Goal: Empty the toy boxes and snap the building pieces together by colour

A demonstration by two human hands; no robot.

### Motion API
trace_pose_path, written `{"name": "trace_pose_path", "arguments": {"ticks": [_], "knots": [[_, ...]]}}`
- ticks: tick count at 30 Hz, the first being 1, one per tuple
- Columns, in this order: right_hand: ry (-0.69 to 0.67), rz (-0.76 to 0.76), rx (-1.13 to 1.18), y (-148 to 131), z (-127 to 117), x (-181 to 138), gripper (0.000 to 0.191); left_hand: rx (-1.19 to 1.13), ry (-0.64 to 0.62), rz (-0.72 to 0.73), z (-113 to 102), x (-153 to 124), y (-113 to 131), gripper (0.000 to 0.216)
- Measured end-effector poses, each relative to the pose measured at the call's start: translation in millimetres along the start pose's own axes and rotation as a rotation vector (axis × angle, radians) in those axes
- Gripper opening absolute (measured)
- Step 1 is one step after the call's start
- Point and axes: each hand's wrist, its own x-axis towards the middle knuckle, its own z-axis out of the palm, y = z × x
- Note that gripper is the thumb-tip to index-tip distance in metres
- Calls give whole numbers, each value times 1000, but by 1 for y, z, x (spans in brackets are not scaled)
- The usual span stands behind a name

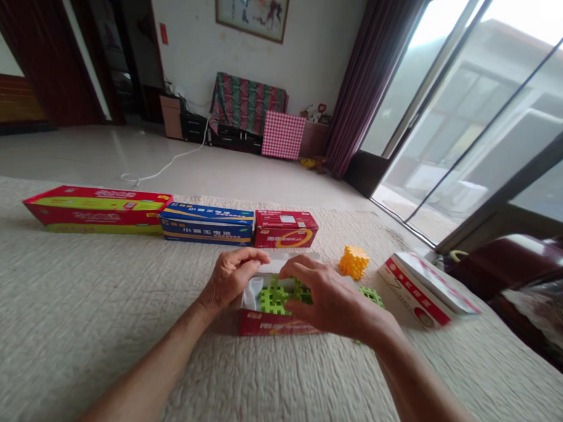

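Single head-worn view, looking forward and down, close above the left hand [231, 280] and right hand [333, 301], far wall [331, 43] and window [481, 105] beyond.

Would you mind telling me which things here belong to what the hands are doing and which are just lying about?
In use: left hand, right hand, open red box, green lattice pieces.
Lying about: yellow lattice cube, long red box, blue box, small red box, red-and-white box.

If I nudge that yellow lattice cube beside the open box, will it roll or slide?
Probably neither: the yellow cube sits flat-sided on the textured cloth, so it should drag or tip. Its open lattice suggests light plastic, likely snagging slightly.
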Motion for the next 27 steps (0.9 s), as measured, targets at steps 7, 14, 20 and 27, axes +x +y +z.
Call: {"name": "trace_pose_path", "arguments": {"ticks": [7,14,20,27], "knots": [[3,-30,31,-1,12,6,33,-1,-13,21,0,0,-3,23],[196,-26,49,19,-5,-9,26,36,-6,22,0,0,1,24],[291,233,-113,81,-40,-63,20,36,16,-15,0,0,0,24],[18,292,-161,145,-15,-110,51,35,3,-71,-2,-2,-2,24]]}}
